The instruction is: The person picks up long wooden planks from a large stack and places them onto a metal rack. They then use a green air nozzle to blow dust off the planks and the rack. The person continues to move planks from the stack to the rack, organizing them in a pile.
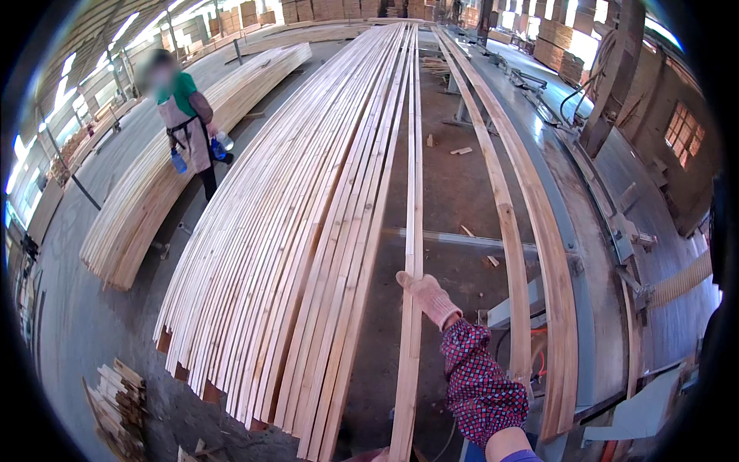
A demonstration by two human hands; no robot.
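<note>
My right hand [428,297], in a pink knitted glove, is closed over a long, narrow wooden strip [410,354]. Its sleeve has a dark checked pattern. The strip runs from the lower edge far into the distance, a little apart from a wide row of similar wooden strips [269,254] on its left. At the bottom edge, beside the near end of the strip, a sliver of pinkish cloth [377,456] shows, perhaps my left hand; its fingers are hidden. To the right lie two more long wooden boards [504,215] [550,285], apart from the held strip.
A person [185,115] in a green top and apron walks at the left, carrying bottles. Behind them lies another long stack of strips [138,223]. Offcuts [115,408] are heaped at the lower left. Along the right runs a metal machine bed [593,308] with a ribbed hose [681,277].
</note>
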